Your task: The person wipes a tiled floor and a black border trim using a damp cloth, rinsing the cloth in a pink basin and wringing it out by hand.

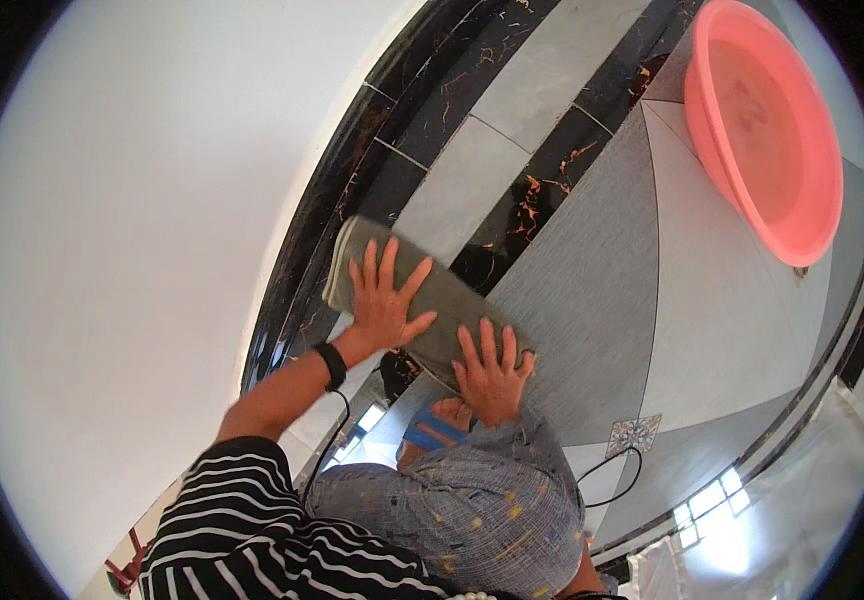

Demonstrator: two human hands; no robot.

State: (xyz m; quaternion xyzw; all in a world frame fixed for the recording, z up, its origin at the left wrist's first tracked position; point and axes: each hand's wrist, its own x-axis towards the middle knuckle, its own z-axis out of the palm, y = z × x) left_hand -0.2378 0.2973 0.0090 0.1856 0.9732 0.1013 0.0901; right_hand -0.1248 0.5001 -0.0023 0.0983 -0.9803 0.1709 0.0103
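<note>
A folded olive-grey cloth lies slantwise over the tiled floor, crossing a light tile strip and a black marbled one. My left hand rests palm down on its upper left part, fingers spread. Flat on the lower right end is my right hand, its fingers also apart and its little finger at the cloth's edge. Neither hand visibly grips the cloth. The cloth's underside is hidden.
A pink plastic basin holding cloudy water stands at the upper right. The white wall with black marbled skirting rises at left. A blue sandal is on my foot below the cloth. A black cord hangs near my left wrist.
</note>
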